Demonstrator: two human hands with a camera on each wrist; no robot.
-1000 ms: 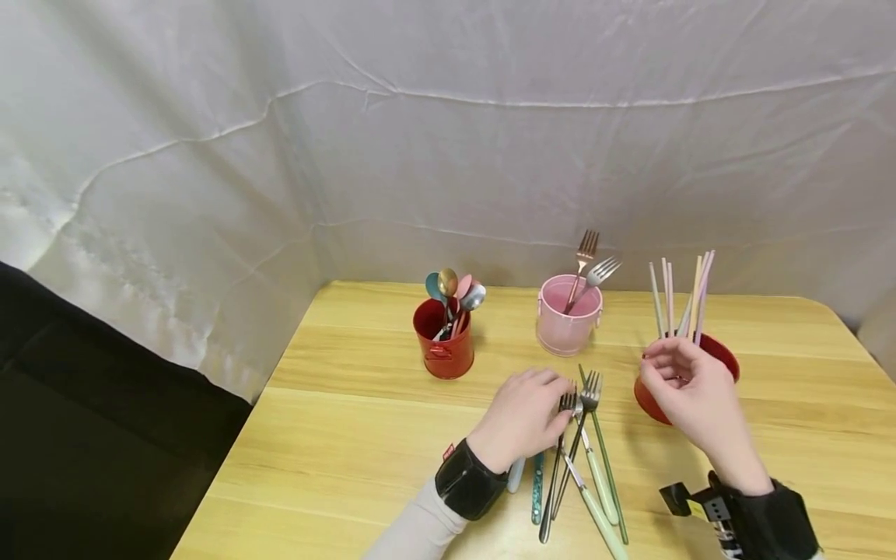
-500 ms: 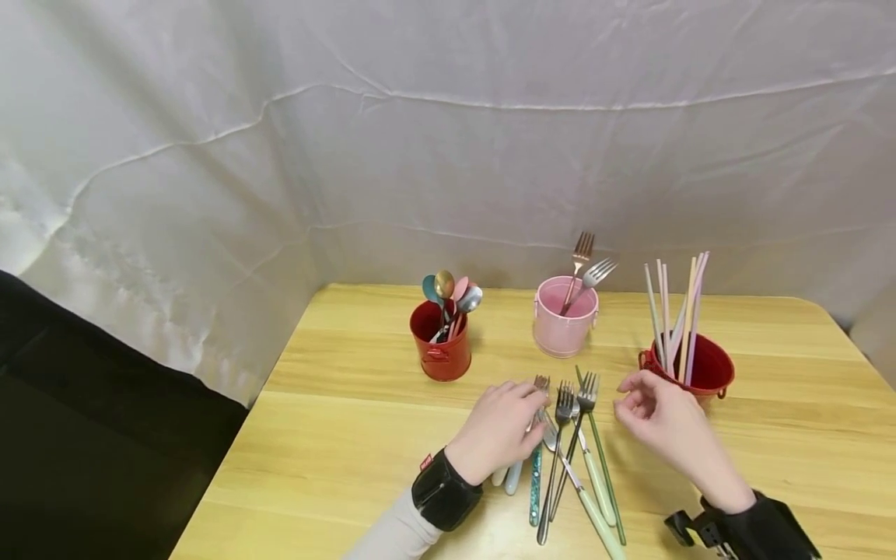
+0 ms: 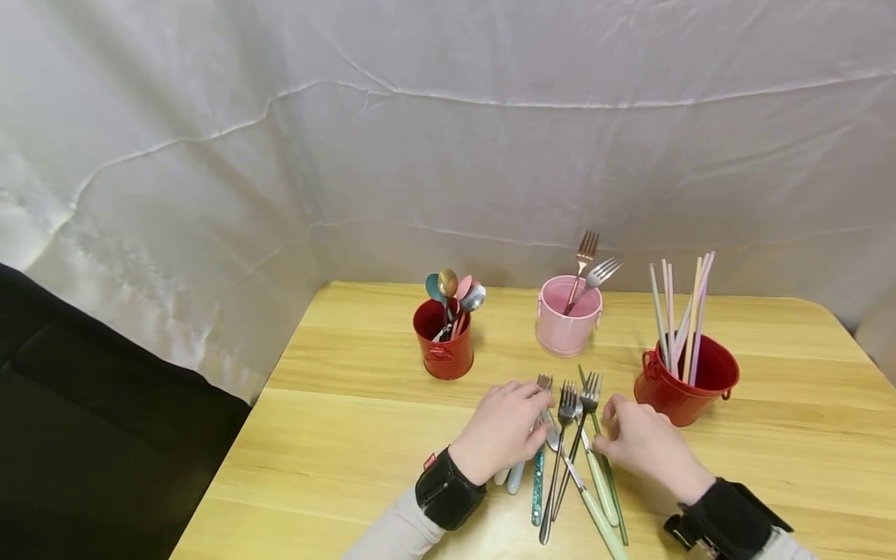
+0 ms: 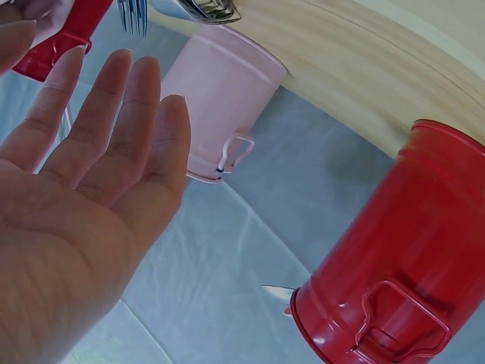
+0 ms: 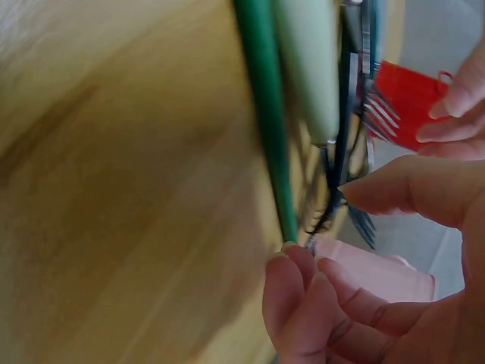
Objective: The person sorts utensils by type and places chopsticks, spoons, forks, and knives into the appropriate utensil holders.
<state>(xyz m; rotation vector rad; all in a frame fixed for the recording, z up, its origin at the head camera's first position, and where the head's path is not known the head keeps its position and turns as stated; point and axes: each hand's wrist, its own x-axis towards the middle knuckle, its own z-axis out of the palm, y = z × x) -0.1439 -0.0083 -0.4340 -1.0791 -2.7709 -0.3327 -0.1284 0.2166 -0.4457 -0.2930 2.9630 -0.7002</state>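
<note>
A loose pile of cutlery lies on the table between my hands. In the head view my left hand [image 3: 500, 432] hovers at its left side, above a teal patterned handle [image 3: 537, 490] and a pale blue handle [image 3: 516, 477]; its fingers look extended in the left wrist view. My right hand [image 3: 651, 443] is at the right side, beside a green chopstick [image 5: 269, 114]. Its fingertips are close to the chopstick's end, contact unclear, and the thumb stands apart from them. A black fork [image 3: 565, 404], another dark fork [image 3: 591, 393] and light-green handles [image 3: 602, 490] lie between.
A red bucket [image 3: 446, 362] with several spoons stands back left. Behind the pile is a pink bucket [image 3: 568, 336] holding two forks [image 3: 586, 247]. At the right, a wider red bucket [image 3: 675, 400] holds several pastel chopsticks [image 3: 670, 311]. A pale curtain [image 3: 455, 171] hangs behind the table.
My right hand has come down from the right red bucket to the green chopstick. The left hand has shifted slightly left off the black fork.
</note>
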